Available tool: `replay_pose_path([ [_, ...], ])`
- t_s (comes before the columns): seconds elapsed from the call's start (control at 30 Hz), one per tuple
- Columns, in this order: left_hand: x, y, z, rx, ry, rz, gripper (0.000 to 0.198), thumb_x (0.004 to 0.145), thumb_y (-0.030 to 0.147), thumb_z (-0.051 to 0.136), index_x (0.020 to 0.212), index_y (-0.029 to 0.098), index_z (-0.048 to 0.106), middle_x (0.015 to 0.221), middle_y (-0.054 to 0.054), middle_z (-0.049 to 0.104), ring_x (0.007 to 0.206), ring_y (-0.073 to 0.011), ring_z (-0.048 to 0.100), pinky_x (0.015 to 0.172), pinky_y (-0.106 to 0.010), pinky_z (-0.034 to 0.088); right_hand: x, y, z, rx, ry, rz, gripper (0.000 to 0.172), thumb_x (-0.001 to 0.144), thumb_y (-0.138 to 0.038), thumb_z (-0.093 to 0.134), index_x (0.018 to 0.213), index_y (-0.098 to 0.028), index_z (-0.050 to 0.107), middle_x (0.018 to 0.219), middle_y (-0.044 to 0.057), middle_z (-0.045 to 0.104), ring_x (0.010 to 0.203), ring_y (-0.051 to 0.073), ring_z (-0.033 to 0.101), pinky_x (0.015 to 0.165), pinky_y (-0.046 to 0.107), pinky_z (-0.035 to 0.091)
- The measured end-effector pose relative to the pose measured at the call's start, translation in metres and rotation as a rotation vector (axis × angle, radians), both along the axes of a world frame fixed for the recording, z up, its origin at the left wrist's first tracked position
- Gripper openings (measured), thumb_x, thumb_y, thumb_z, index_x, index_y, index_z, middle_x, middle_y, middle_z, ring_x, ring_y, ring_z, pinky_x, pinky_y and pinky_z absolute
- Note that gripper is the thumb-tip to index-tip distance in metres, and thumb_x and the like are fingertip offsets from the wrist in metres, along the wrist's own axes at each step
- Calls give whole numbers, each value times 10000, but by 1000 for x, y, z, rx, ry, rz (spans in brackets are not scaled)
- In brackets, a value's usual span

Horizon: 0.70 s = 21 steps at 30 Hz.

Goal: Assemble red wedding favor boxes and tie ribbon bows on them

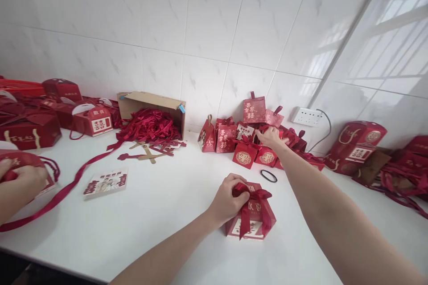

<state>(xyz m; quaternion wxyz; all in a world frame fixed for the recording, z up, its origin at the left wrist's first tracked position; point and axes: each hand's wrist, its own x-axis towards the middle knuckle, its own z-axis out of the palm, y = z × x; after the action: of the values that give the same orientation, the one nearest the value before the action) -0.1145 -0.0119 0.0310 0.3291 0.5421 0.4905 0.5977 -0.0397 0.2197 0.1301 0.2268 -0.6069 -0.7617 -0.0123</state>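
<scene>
My left hand point(227, 202) is closed on the red ribbon bow at the top of a red gift box point(250, 218), which stands upright on the white table. The bow's tails hang down over the box's white label. Stretched out to the back, my right hand point(272, 137) has its fingers curled on a red candy box among the piled small boxes; its fingertips are partly hidden. Below that hand sit square red boxes point(245, 156) with round gold emblems. A black hair tie point(269, 176) lies in front of the pile.
At the left edge another person's hand point(28, 180) holds a red box. A cardboard box point(147, 100) spills red ribbons point(150, 127), one strip trailing left. A printed card point(106, 183) lies flat. More red boxes point(356, 147) and a power strip point(306, 116) are at right.
</scene>
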Motion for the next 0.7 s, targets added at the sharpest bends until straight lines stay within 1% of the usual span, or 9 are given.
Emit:
replay_pose_path([
  [0.1, 0, 1, -2, -5, 9, -8, 83, 734, 120, 517, 700, 171, 573, 1025, -82, 531, 1013, -228, 538, 961, -398, 403, -10, 1, 14, 16, -73, 49, 615, 894, -467, 289, 1322, -27, 317, 1365, 264, 360, 1242, 359, 420, 923, 494, 407],
  [0.17, 0, 1, -2, -5, 16, -12, 75, 735, 128, 521, 704, 172, 573, 1031, -83, 533, 1021, -230, 536, 962, -394, 403, -17, -7, 14, 49, -153, 128, 531, 904, -426, 297, 1300, -76, 349, 1330, 223, 400, 1153, 321, 507, 838, 424, 468],
  [0.23, 0, 1, -2, -7, 23, -10, 60, 735, 139, 529, 715, 175, 573, 1036, -81, 538, 1028, -232, 532, 961, -390, 405, -20, -20, 3, 78, -254, 220, 477, 902, -413, 341, 1262, -105, 398, 1257, 195, 457, 1055, 296, 563, 748, 374, 494],
  [0.33, 0, 1, -2, -5, 39, 7, 35, 730, 156, 543, 719, 179, 567, 1025, -75, 551, 1038, -236, 523, 961, -383, 404, -16, -42, -28, 124, -401, 334, 437, 897, -366, 400, 1231, -88, 441, 1189, 202, 484, 1006, 290, 568, 685, 341, 489],
  [0.43, 0, 0, -1, -4, 41, 22, 24, 733, 168, 543, 727, 178, 564, 1016, -73, 561, 1042, -237, 520, 954, -373, 411, -8, -57, -59, 160, -521, 445, 335, 904, -255, 395, 1168, -86, 514, 1161, 192, 510, 1028, 270, 542, 786, 354, 461],
  [0.5, 1, -1, -1, -7, 36, 22, 35, 735, 168, 539, 753, 178, 567, 1018, -72, 561, 1044, -237, 521, 951, -373, 414, -3, -63, -73, 163, -582, 505, 283, 898, -202, 403, 1103, -108, 572, 1171, 178, 529, 1081, 265, 513, 884, 372, 418],
  [0.53, 1, -1, 0, -10, 33, 21, 50, 736, 166, 535, 771, 179, 569, 1021, -71, 560, 1048, -238, 521, 953, -376, 413, -2, -65, -78, 156, -605, 521, 264, 892, -182, 410, 1066, -115, 597, 1175, 175, 540, 1106, 265, 502, 913, 374, 400],
  [0.6, 1, -2, 1, -22, 27, 20, 73, 740, 164, 529, 798, 181, 569, 1028, -71, 556, 1058, -241, 517, 957, -381, 409, 1, -68, -83, 131, -633, 512, 249, 886, -148, 410, 995, -115, 631, 1149, 179, 572, 1091, 265, 529, 899, 365, 410],
  [0.7, 2, -3, 2, -37, 16, 18, 64, 742, 159, 526, 787, 182, 564, 1030, -70, 552, 1052, -238, 522, 958, -378, 408, 3, -67, -80, 89, -631, 393, 278, 918, -197, 372, 996, -94, 618, 1030, 202, 625, 918, 278, 630, 751, 370, 472],
])
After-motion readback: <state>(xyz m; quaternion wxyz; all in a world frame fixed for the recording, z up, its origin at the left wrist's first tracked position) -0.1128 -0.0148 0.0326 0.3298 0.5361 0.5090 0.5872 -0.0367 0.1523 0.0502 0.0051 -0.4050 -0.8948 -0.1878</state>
